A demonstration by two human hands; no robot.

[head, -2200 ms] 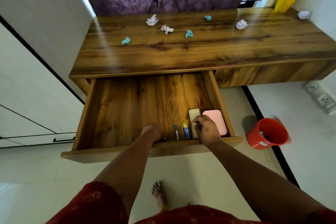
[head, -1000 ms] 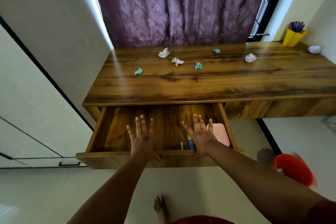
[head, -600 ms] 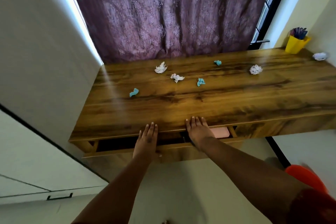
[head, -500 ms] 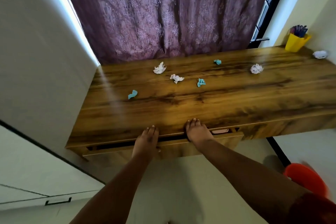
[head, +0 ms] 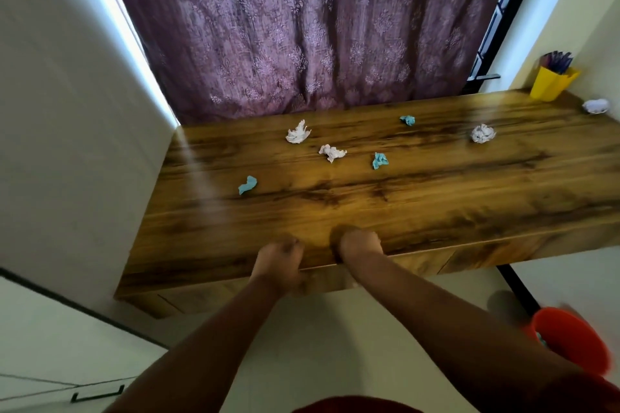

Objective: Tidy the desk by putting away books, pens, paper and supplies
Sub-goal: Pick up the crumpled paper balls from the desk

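Left hand (head: 280, 260): blurred, fingers curled at the desk's front edge; whether it gripped anything could not be told.
Right hand (head: 357, 245): blurred too, knuckles bent against the same edge, grip unclear.
Drawer front (head: 322, 282): flush under the desk (head: 436, 204), contents hidden.
Paper scraps: white crumpled paper (head: 298, 133) and blue scrap (head: 247, 184) lay on the desktop, well apart.
Yellow pen cup (head: 552, 84): far right corner, contents indistinct.
Red bin (head: 570, 339): on the floor, cut off at the right, smeared.
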